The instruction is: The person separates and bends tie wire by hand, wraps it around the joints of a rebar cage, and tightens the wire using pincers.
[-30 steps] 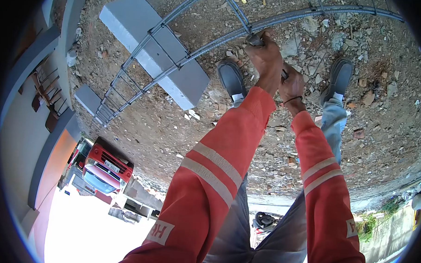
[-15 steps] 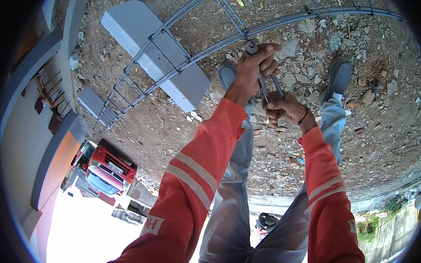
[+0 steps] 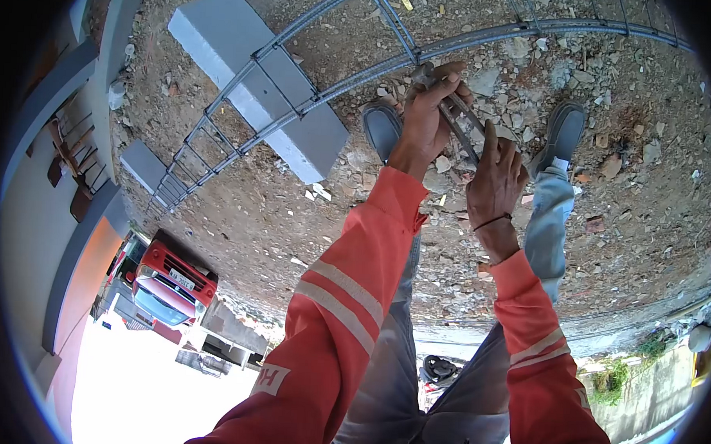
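A pair of metal pincers (image 3: 462, 132) spans the space between my two hands, its jaws up against the lower steel bar of a curved rebar cage (image 3: 336, 92). My left hand (image 3: 428, 119) is closed around the pincers near their head. At the handle ends is my right hand (image 3: 496, 176), back of the hand up, fingers bent over the handles; its thumb is hidden. The two handles stand slightly apart. The cage has long bars joined by thin square stirrups. Whether wire is in the jaws cannot be made out.
A long grey block (image 3: 254, 85) props the cage on the left, with a smaller grey block (image 3: 147, 172) farther along. Stony rubble ground (image 3: 630, 192) surrounds my shoes (image 3: 566, 131). A red vehicle (image 3: 169, 282) stands lower left, beside a building wall (image 3: 35, 211).
My right hand has turned from palm-side gripping to back up, with its fingers reaching farther along the handles. My left hand stays by the pincers' head. The view has shifted slightly.
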